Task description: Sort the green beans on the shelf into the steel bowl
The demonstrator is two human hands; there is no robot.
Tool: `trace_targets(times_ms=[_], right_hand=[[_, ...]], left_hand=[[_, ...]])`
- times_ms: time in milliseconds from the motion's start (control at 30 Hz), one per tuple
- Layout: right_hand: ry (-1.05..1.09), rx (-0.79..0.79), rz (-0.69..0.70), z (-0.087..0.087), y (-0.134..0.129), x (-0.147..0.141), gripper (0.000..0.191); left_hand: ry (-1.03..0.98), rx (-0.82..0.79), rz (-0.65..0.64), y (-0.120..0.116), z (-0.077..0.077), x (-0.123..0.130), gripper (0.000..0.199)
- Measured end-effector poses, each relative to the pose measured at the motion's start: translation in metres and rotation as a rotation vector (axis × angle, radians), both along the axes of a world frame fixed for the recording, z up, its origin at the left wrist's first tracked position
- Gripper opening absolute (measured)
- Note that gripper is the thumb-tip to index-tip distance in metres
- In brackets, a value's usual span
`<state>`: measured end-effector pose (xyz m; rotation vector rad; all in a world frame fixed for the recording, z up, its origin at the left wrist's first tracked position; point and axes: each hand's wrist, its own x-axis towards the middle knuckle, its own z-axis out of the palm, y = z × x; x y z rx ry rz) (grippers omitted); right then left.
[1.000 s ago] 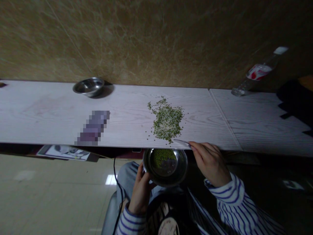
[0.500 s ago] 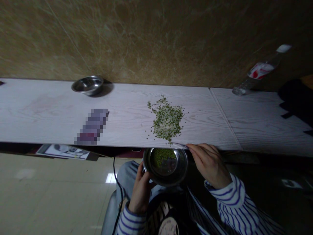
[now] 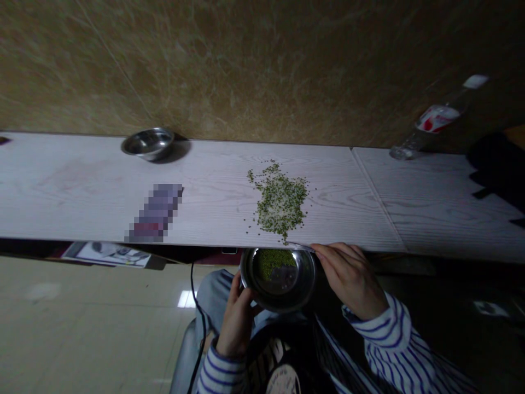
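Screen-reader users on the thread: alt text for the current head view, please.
The left hand holds a metal bowl partly filled with small green beans below the table edge, while the right hand holds a thin utensil beside beans scattered on the pale table. Behind stand another metal bowl and a bottle.

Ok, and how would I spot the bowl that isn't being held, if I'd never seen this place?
Find the long, pale wood-grain table against the brown marbled wall. Near its back edge, left of the scattered green beans, sits a small shiny metal bowl. Unlike the bowl in the left hand, it stands on the table and holds no beans.
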<state>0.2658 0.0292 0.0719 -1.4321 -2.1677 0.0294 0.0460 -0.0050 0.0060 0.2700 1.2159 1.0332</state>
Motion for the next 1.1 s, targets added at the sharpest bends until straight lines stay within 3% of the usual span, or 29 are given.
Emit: trace_targets(times_ms=[433, 667, 1100], right_hand=[[0.021, -0.027, 0.036, 0.003, -0.003, -0.010, 0.023], [0.019, 0.024, -0.019, -0.001, -0.002, -0.010, 0.026], [0.004, 0.052, -0.006, 0.001, 0.016, -0.014, 0.025]], left_hand=[[-0.013, 0.013, 0.000, 0.000, 0.002, -0.002, 0.058], [0.004, 0.012, 0.007, 0.001, 0.002, -0.004, 0.057], [0.022, -0.021, 0.013, 0.004, 0.008, -0.004, 0.057]])
